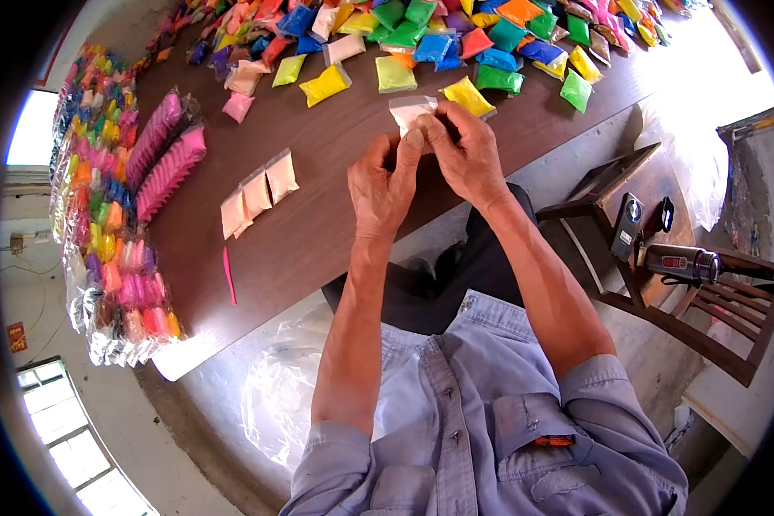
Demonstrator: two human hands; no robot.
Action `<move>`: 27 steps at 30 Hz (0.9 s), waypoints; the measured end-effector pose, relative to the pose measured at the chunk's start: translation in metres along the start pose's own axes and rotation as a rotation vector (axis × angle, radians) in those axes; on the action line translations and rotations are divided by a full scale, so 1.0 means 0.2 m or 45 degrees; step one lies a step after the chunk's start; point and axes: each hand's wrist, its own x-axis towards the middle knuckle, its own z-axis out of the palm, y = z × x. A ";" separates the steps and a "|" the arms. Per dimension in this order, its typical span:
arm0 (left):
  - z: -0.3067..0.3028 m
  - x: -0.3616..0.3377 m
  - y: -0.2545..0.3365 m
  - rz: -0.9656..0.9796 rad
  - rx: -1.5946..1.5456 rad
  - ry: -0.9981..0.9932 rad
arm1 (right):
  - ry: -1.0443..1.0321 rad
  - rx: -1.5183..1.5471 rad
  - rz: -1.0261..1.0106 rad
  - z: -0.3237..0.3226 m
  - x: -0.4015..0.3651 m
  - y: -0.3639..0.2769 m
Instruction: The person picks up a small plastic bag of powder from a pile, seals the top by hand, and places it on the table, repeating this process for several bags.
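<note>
Both of my hands pinch a small pale pink packet (410,112) in a clear bag above the table's near edge. My left hand (383,185) is closed with its thumb against the packet's lower part. On the packet's right side, my right hand (464,153) grips with thumb and fingers, some of which are hidden behind it. Just beyond lies a yellow packet (468,96). To the left, a short overlapping row of peach packets (256,196) rests on the brown table (318,146), with a thin pink strip (229,275) below it.
A heap of colourful packets (404,34) covers the table's far side. Bagged stacks of pink packets (170,172) and many multicoloured bundles (112,198) line the left end. At right, a wooden chair (662,185) holds a phone (628,225) and a flask (681,263).
</note>
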 end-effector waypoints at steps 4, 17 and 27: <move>0.00 0.01 -0.02 -0.010 -0.054 0.039 | -0.033 0.037 0.036 -0.01 -0.01 -0.04; 0.00 0.01 -0.04 -0.016 -0.049 0.099 | -0.120 -0.037 0.028 -0.02 0.00 -0.01; -0.01 0.01 -0.03 0.017 -0.053 0.107 | -0.052 -0.040 0.014 -0.01 0.00 -0.01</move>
